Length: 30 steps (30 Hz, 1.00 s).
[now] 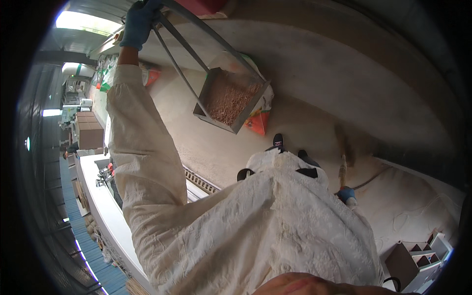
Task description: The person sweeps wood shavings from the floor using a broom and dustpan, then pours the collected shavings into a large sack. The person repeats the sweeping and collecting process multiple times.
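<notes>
My left hand (139, 24), in a blue glove, is raised at the upper left and closed round the top of a grey metal frame. That frame is the handle of a long-handled dustpan (199, 109), whose square pan hangs tilted over the floor. Reddish-brown crumbs (231, 98) lie heaped in the pan. Down at my right side, my gloved right hand (347, 194) grips a tan stick-like handle (342, 169). Beyond it is a dark, blurred streak, apparently the bristles of a broom (345, 145).
A white and orange printed sack (259, 120) stands right behind the pan. More sacks (150, 73) are farther left. A white-topped counter (96, 187) runs along my left, with brown boxes (88, 130) beyond. Cables (376, 177) trail across the floor at right, near a compartmented box (418, 258).
</notes>
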Available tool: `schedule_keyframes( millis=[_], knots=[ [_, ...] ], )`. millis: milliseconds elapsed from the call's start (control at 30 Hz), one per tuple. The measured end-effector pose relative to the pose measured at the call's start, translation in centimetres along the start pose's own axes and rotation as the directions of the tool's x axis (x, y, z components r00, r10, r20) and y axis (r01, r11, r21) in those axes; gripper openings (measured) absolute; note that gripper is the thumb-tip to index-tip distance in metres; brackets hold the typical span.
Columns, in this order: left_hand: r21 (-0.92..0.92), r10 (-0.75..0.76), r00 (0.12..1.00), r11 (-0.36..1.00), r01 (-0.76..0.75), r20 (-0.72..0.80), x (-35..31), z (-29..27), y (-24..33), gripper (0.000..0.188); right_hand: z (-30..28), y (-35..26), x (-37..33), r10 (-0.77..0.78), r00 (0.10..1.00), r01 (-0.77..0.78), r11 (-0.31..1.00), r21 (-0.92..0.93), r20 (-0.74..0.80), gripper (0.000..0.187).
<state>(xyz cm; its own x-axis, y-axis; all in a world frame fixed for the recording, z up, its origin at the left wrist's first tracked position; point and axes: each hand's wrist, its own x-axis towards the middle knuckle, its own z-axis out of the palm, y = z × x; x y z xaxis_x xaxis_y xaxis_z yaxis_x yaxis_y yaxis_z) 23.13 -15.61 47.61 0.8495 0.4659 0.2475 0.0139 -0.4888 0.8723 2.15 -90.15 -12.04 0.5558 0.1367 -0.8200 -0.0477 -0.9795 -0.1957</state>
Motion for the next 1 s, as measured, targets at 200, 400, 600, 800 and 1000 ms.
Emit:
schedule_keyframes(
  millis=[200, 400, 600, 800, 1000],
  knots=[
    [0.028, -0.023, 0.998, 0.999, 0.025, -0.062, 3.1, -1.1, -2.5, 0.033, 1.3, -5.8, 2.5, -0.038, 0.999, 0.038, 0.999, -0.039, 0.010, 0.031],
    [0.084, -0.104, 0.994, 0.991, 0.105, -0.010, 7.4, -1.8, -3.8, 0.034, 0.6, -8.4, 4.1, -0.065, 0.998, 0.062, 0.976, 0.209, 0.007, 0.032],
    [0.080, -0.058, 0.998, 0.995, 0.056, 0.030, 11.4, -4.3, -7.3, 0.031, 0.3, -8.3, 4.2, -0.114, 0.993, 0.101, 0.936, 0.337, 0.017, 0.034],
    [-0.048, -0.230, 0.960, 0.969, 0.240, 0.159, 14.7, -11.4, -16.3, 0.027, -0.1, -7.9, 4.4, -0.224, 0.975, 0.204, 0.884, 0.421, -0.002, 0.036],
    [-0.094, -0.269, 0.958, 0.956, 0.278, 0.102, 16.5, -11.8, -20.1, 0.027, -2.5, -10.2, 2.7, -0.015, 0.990, -0.073, 0.806, 0.588, 0.144, 0.035]
  ],
)
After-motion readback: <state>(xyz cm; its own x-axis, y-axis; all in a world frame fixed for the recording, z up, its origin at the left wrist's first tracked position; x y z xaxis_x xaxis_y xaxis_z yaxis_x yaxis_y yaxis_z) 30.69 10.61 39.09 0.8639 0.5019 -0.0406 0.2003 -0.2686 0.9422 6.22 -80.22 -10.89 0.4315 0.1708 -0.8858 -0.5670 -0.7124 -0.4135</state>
